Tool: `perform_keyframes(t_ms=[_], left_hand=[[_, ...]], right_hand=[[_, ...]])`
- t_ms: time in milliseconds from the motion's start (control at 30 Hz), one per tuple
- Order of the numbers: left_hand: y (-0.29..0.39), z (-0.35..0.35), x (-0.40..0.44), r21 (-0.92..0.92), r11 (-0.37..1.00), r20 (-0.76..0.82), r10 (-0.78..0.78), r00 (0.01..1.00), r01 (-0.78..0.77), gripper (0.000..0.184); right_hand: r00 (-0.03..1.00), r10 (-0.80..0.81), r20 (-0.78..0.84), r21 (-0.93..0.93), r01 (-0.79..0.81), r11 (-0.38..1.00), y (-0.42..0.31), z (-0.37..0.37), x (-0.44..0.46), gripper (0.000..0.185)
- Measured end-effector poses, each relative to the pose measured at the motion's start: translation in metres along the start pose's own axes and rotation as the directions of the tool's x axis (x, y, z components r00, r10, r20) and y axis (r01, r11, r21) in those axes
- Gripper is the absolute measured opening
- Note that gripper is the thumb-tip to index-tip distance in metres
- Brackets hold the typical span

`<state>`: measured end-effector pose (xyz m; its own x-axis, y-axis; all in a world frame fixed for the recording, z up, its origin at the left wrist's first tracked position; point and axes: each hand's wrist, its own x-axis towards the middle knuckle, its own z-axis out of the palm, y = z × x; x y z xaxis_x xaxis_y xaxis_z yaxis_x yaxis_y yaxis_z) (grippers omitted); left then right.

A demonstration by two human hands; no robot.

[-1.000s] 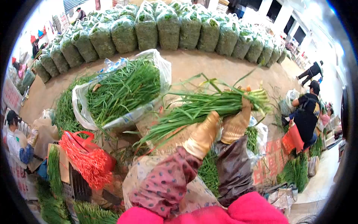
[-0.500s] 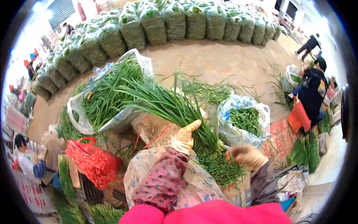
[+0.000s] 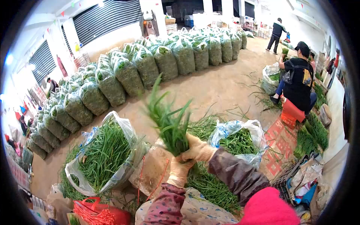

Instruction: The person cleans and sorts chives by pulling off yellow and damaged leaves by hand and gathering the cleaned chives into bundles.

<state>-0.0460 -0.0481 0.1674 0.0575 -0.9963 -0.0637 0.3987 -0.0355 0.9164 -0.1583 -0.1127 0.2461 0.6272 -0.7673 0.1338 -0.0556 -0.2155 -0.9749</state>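
One head-worn view — forward and down over the hands (image 3: pixel 187 157), room beyond — edges curved.

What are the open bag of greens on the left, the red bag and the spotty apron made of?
The bag of greens looks like thin, slightly shiny plastic: it's see-through and crinkly. The red bag seems smooth, maybe plastic or coated cloth. The apron may be plastic too, with its creased, slightly see-through look.

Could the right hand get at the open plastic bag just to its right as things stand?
Probably yes. The bag looks close, with nothing visible between; but the right hand grips the bunch, which the left hand also holds.
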Motion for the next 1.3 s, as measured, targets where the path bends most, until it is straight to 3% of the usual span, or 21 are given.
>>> perform_keyframes(t_ms=[100, 133, 167, 200, 233, 300, 400, 500, 567, 600, 633, 700, 767, 900, 1033, 1100, 1167, 1200, 1233, 1267, 1300], left_hand=[[-0.007, -0.029, 0.018, -0.571, 0.799, -0.005, -0.233, 0.973, 0.188, 0.053], [-0.01, -0.037, 0.02, -0.58, 0.794, -0.024, -0.242, 0.97, 0.184, 0.054], [-0.016, -0.046, 0.019, -0.59, 0.788, -0.042, -0.251, 0.967, 0.179, 0.055], [-0.053, -0.081, 0.033, -0.018, 0.998, 0.081, -0.056, 0.995, 0.058, 0.053], [-0.053, -0.09, 0.037, 0.509, 0.831, 0.199, 0.141, 0.97, -0.225, 0.052], [-0.054, -0.094, 0.019, 0.677, 0.732, 0.128, -0.018, 0.992, -0.075, 0.049], [-0.043, -0.08, 0.016, -0.114, 0.982, 0.015, -0.153, 0.988, 0.153, 0.052], [-0.022, -0.06, 0.014, -0.703, 0.674, 0.011, -0.305, 0.952, 0.225, 0.055], [-0.014, -0.051, 0.004, -0.739, 0.638, -0.018, -0.338, 0.941, 0.215, 0.057], [-0.023, -0.058, -0.003, -0.139, 0.99, -0.06, -0.049, 0.997, 0.041, 0.06], [-0.032, -0.064, -0.011, 0.532, 0.832, -0.096, 0.243, 0.965, -0.157, 0.064], [-0.018, -0.056, -0.046, 0.328, 0.944, -0.252, 0.125, 0.96, -0.037, 0.062], [-0.008, -0.073, -0.073, -0.065, 0.952, 0.01, -0.301, 0.954, 0.301, 0.048], [-0.025, -0.075, -0.102, -0.646, 0.563, 0.365, -0.366, 0.856, 0.515, 0.043], [-0.041, -0.051, -0.123, -0.806, 0.198, 0.526, -0.194, 0.828, 0.558, 0.038], [-0.056, -0.036, -0.134, -0.781, -0.248, 0.569, 0.097, 0.817, 0.574, 0.036], [-0.07, -0.017, -0.142, -0.338, -0.664, 0.398, 0.541, 0.741, 0.667, 0.034], [-0.072, -0.016, -0.143, -0.291, -0.639, 0.402, 0.594, 0.697, 0.712, 0.033], [-0.036, -0.044, -0.145, -0.673, -0.206, 0.728, -0.013, 0.686, 0.71, 0.037], [-0.011, -0.054, -0.147, -0.567, 0.363, 0.429, -0.635, 0.642, 0.739, 0.041], [0.003, -0.045, -0.148, -0.483, 0.54, 0.253, -0.668, 0.7, 0.69, 0.04]], right_hand=[[0.977, -0.207, -0.051, -0.257, 0.188, 0.948, 0.05, 0.023, 0.024, 0.096], [0.986, 0.164, 0.034, -0.19, -0.155, 0.969, 0.041, 0.023, 0.023, 0.094], [0.989, 0.117, 0.089, -0.182, -0.1, 0.978, 0.048, 0.025, 0.019, 0.086], [0.982, 0.158, 0.099, -0.287, -0.124, 0.95, 0.05, 0.028, 0.02, 0.076], [0.974, 0.199, 0.106, -0.388, -0.143, 0.91, 0.046, 0.029, 0.022, 0.068], [0.961, 0.245, 0.129, -0.453, -0.163, 0.876, 0.027, 0.024, 0.02, 0.066], [0.937, 0.277, 0.214, -0.559, -0.115, 0.821, 0.048, 0.035, 0.031, 0.065], [0.961, -0.036, 0.273, -0.59, 0.197, 0.783, 0.038, 0.046, 0.033, 0.063], [0.936, -0.352, -0.023, -0.191, 0.341, 0.92, 0.088, 0.069, 0.048, 0.051], [0.947, -0.319, -0.03, -0.164, 0.31, 0.936, 0.104, 0.075, 0.045, 0.051], [1.0, 0.023, -0.017, -0.321, -0.027, 0.947, 0.115, 0.075, 0.048, 0.04], [0.994, 0.077, 0.081, -0.528, -0.023, 0.849, 0.086, 0.068, 0.034, 0.033], [0.979, -0.008, 0.205, -0.651, 0.142, 0.745, 0.055, 0.071, 0.013, 0.025], [0.853, -0.488, 0.183, -0.601, 0.49, 0.631, 0.043, 0.093, -0.047, 0.023], [0.838, -0.477, 0.264, -0.487, 0.543, 0.684, 0.06, 0.132, -0.125, 0.028], [0.826, -0.526, 0.204, -0.521, 0.546, 0.656, 0.05, 0.137, -0.147, 0.029], [0.777, -0.536, 0.33, -0.573, 0.616, 0.541, 0.038, 0.132, -0.159, 0.027], [0.764, -0.533, 0.364, -0.54, 0.64, 0.547, 0.023, 0.127, -0.165, 0.03], [0.764, -0.468, 0.444, -0.402, 0.637, 0.658, 0.002, 0.115, -0.168, 0.035], [0.82, -0.403, 0.406, -0.194, 0.508, 0.839, -0.011, 0.102, -0.173, 0.037], [0.861, -0.32, 0.396, 0.034, 0.334, 0.942, -0.016, 0.091, -0.178, 0.039]])
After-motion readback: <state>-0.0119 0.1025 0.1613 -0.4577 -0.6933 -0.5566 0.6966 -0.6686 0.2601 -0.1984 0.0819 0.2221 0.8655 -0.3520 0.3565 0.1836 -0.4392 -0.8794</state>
